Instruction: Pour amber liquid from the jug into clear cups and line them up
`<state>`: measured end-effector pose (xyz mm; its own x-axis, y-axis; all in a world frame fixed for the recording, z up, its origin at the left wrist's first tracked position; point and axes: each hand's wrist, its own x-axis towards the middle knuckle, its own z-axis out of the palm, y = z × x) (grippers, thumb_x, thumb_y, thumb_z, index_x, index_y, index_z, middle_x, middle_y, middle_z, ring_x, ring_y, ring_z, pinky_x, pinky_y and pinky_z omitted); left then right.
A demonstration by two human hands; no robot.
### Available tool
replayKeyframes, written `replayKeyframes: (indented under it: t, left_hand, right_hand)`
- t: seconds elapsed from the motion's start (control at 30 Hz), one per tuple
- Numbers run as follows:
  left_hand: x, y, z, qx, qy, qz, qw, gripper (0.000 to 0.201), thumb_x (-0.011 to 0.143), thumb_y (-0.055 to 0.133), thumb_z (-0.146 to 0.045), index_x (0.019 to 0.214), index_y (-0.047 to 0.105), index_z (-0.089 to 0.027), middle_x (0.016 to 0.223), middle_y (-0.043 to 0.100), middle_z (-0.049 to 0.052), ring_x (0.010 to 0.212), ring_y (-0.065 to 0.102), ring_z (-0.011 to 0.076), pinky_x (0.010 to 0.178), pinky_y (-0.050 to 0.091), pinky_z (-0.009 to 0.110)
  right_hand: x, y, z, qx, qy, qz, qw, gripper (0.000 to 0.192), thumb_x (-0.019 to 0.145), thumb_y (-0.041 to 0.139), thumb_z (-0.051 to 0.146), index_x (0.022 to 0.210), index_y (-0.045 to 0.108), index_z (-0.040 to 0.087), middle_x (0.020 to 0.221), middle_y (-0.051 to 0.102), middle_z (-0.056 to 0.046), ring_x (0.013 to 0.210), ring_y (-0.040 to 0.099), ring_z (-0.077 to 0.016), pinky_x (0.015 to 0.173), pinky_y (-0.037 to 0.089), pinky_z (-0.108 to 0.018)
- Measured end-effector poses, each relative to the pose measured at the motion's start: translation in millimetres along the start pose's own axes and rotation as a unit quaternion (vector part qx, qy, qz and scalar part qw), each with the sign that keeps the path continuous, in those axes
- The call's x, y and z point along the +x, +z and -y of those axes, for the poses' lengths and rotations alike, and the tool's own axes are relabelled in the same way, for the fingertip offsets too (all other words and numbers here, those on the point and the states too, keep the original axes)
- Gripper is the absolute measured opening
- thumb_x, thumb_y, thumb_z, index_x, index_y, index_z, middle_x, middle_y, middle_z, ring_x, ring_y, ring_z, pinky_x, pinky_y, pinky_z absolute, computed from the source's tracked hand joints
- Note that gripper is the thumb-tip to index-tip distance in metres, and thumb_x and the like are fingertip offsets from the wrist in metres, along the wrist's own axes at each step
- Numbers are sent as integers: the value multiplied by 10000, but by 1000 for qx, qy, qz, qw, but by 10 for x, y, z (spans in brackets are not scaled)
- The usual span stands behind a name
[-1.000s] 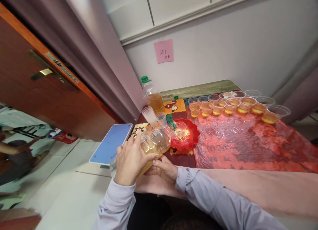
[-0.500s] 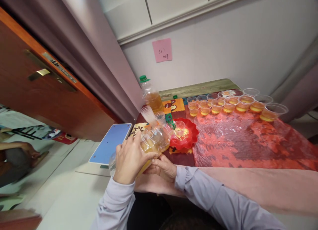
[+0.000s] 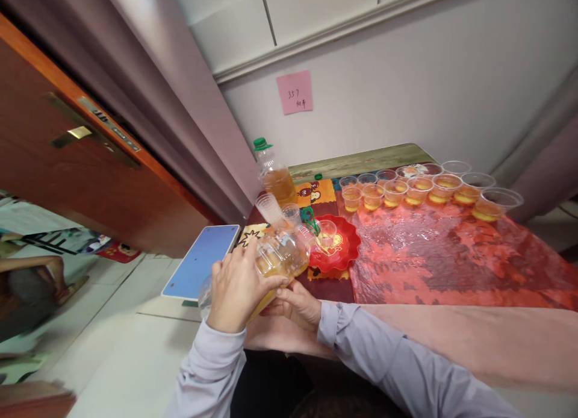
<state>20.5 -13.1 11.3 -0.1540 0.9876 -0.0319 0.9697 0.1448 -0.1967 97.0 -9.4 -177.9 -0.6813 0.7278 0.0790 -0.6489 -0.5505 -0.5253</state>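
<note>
Both hands, left hand (image 3: 235, 291) and right hand (image 3: 295, 303), tilt a bottle (image 3: 277, 258) over a cup (image 3: 326, 231) on a red plate (image 3: 345, 249).

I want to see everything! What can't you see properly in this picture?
Head view only:
- Bottle: its bottom end is hidden by the left hand.
- Right hand: its fingers are tucked under the bottle.
- Bottle mouth: too blurry to tell if liquid reaches the cup.
- Pink note: writing too small.
</note>
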Motion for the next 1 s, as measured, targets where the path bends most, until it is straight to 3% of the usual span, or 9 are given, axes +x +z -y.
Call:
replayKeyframes:
  t: [0.4, 1.0]
  left_hand:
    - [5, 1, 2, -6, -3, 4, 1000, 803, 837, 735, -606, 1479, 507, -182, 1248, 710, 171, 1234, 650, 408, 986, 475, 518]
    - [13, -4, -1, -14, 6, -2, 1000, 747, 834, 721, -605, 1437, 519, -212, 1205, 720, 165, 1226, 656, 410, 973, 476, 519]
  right_hand:
    - [-1, -5, -2, -8, 0, 4, 1000, 712, 776, 903, 563, 1308, 581, 214, 1108, 771, -76, 940, 766, -224, 940, 598, -460]
    - [-2, 16, 30, -1, 1, 0, 1000, 728, 750, 918, 575, 1290, 587, 217, 1081, 769, -61, 902, 762, -202, 911, 593, -415]
